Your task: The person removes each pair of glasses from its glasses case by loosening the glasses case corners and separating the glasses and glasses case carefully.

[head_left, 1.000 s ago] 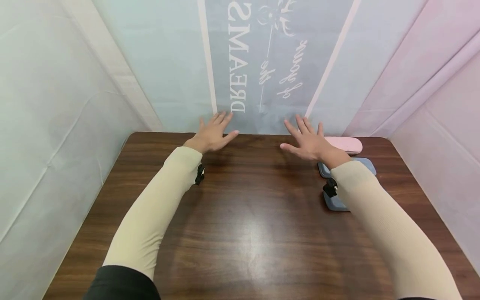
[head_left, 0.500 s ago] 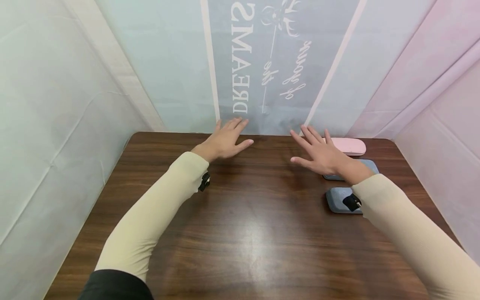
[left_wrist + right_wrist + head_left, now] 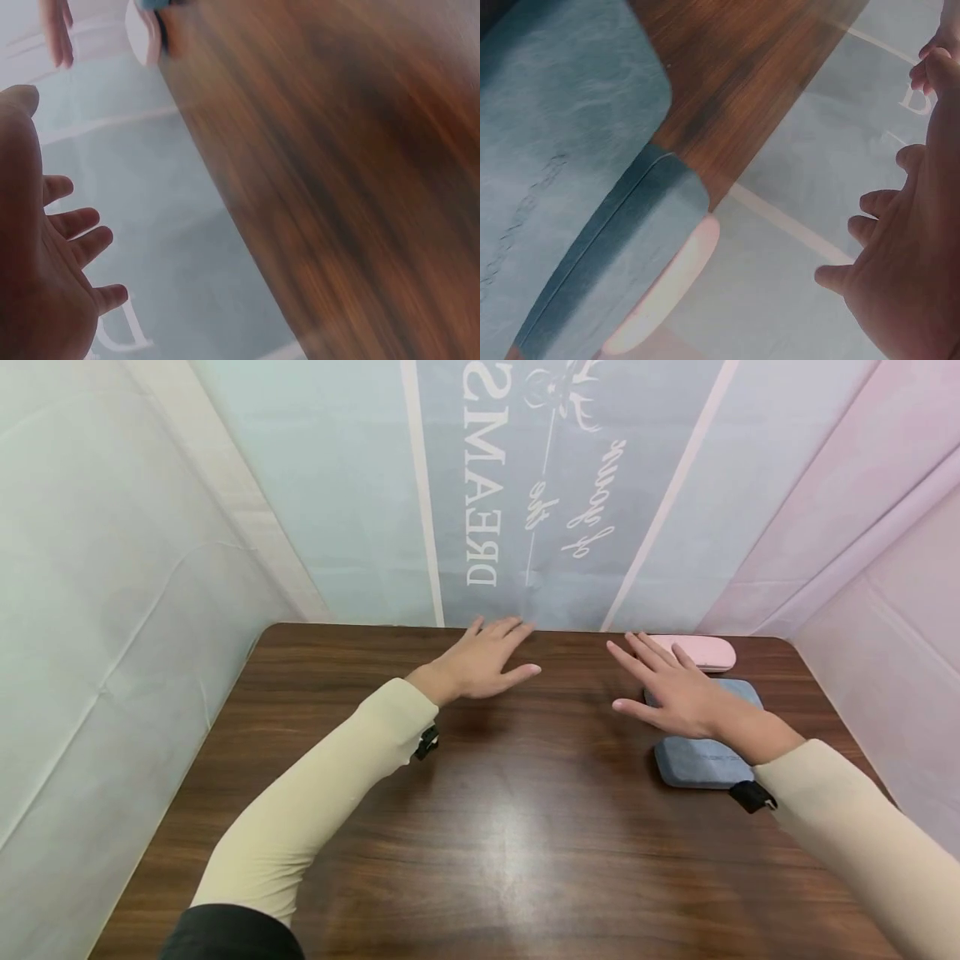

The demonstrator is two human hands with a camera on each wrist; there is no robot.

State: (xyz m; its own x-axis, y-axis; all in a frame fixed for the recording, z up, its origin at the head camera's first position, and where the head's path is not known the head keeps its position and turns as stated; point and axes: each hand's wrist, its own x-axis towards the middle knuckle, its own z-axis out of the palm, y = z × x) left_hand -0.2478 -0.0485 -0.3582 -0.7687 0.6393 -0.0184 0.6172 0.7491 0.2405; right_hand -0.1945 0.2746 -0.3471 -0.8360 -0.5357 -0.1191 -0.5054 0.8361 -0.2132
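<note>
My left hand (image 3: 480,662) hovers over the far middle of the brown wooden table (image 3: 480,827), fingers spread and holding nothing. The right hand (image 3: 678,693), likewise spread and bare, is above the table's right side, where it overlaps the cases in the head view. Three cases lie in a column there: a pink one (image 3: 705,652) at the far edge, a blue one (image 3: 742,692) partly hidden by the right hand, and a nearer blue one (image 3: 697,764) with faint lettering. In the right wrist view the nearer blue case (image 3: 570,105) fills the left side, well apart from the fingers.
A pale blue cloth backdrop (image 3: 352,527) with white lettering hangs right behind the table's far edge. White cloth (image 3: 112,610) closes off the left side, and pinkish-white cloth (image 3: 892,635) the right. A black wrist camera (image 3: 426,742) sits under the left sleeve.
Both hands have drawn back from the backdrop toward the person and shifted right. More of the nearer blue case shows now. The cases keep their places on the table.
</note>
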